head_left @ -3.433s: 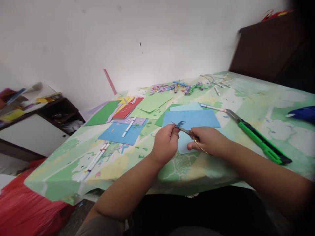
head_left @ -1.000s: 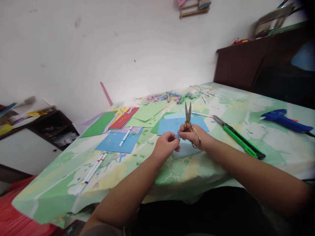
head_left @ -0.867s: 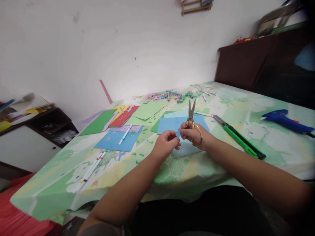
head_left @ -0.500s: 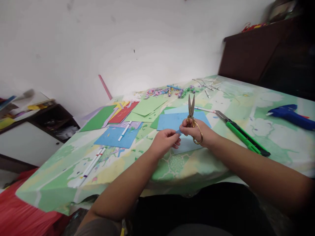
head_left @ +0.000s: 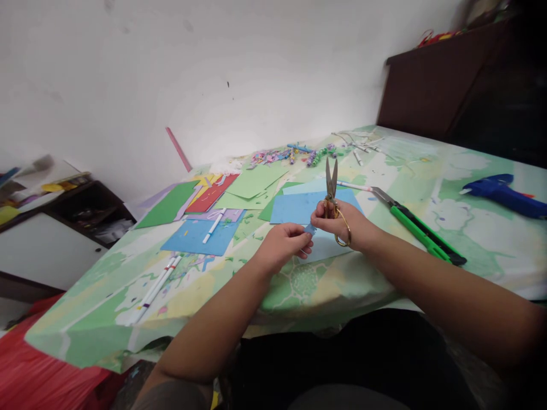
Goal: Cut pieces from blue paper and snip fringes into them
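Note:
A small piece of blue paper (head_left: 310, 229) is pinched between the thumb and fingers of my left hand (head_left: 284, 245). My right hand (head_left: 344, 222) is closed around gold-handled scissors (head_left: 331, 181), whose blades point up and stand slightly apart. The right fingertips are close to the blue piece; whether they touch it I cannot tell. Beneath both hands lie a blue sheet (head_left: 293, 209) and a pale blue sheet (head_left: 327, 249), partly covered by the hands.
A green box cutter (head_left: 423, 233) and a blue glue gun (head_left: 508, 193) lie to the right. Markers (head_left: 156, 290), another blue sheet (head_left: 200, 236), a red sheet (head_left: 211, 193) and light green sheets (head_left: 252, 185) are on the left. Curled paper pieces (head_left: 273, 156) gather by the wall.
The hands have drawn slightly apart, and more of the small blue paper shows at my left fingertips. The scissors remain in my right hand. The whole view has shifted a little.

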